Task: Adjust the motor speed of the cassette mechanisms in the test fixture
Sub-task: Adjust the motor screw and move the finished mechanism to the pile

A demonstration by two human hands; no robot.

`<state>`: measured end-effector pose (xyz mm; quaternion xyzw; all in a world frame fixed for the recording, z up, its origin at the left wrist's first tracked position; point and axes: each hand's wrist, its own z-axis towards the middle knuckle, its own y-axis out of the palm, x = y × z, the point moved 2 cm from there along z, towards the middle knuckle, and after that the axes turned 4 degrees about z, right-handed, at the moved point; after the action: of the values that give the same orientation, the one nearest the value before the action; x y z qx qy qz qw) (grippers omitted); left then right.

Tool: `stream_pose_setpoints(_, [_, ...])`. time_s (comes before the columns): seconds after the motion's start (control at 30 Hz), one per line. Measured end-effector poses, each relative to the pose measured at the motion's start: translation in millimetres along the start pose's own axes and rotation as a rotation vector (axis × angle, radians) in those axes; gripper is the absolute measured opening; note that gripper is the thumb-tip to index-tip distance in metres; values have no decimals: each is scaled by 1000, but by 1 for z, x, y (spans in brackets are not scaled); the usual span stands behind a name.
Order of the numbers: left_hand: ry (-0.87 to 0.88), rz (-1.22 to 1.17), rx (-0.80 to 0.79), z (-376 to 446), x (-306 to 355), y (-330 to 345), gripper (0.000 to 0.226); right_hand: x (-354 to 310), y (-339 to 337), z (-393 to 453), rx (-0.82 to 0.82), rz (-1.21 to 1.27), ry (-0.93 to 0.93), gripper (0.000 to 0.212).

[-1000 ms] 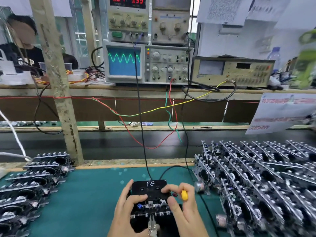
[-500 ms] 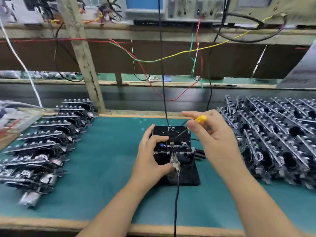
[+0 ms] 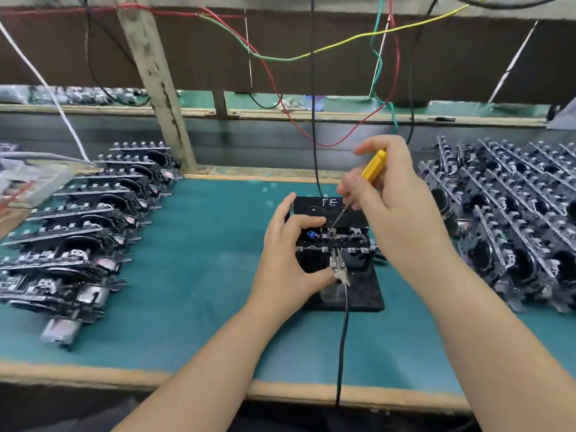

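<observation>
Cassette mechanism [image 3: 335,241] seated in the black test fixture [image 3: 343,260] at centre frame, on the green mat of the worktop [image 3: 202,275], as a person trims its motor speed. The right hand [image 3: 392,194], its grip closed on a yellow-handled screwdriver [image 3: 372,166], angles the thin blade down and to the left so the tip meets the top edge of the mechanism, just right of a small blue part [image 3: 310,234]. The left hand [image 3: 290,254] steadies the fixture from its left side, fingers curled over the upper face and thumb pressed by a metal clip [image 3: 338,269] at the lower front, from which a dark cable [image 3: 343,338] runs off the near edge of the frame.

The step in hand appears to be the adjustment itself, the blade seated or about to seat in the trimmer; whether it is engaged is too small to tell. The next move likely calls for a slight turn of the handle, with the fixture held firm and an eye on a reading that lies out of frame.

A row of cassette mechanisms [image 3: 78,244] lies stacked at left of the frame and a larger batch [image 3: 514,219] at right; which side is adjusted cannot be told. Red, green, yellow and black wires [image 3: 311,88] hang across the top
</observation>
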<state>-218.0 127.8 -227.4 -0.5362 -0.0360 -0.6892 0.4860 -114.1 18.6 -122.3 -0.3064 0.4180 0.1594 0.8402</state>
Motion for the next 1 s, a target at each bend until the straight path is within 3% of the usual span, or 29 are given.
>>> stream_pose_setpoints(0.2, [-5, -8, -4, 0, 1, 0, 75, -3, -4, 3, -81, -83, -18, 36])
stream_pose_setpoints(0.5, [-18, -8, -8, 0, -1, 1, 76, -4, 0, 2, -71, -90, -59, 23])
stream_pose_setpoints(1.0, [-8, -2, -5, 0, 2, 0, 79, -6, 1, 1, -47, -103, -76, 22])
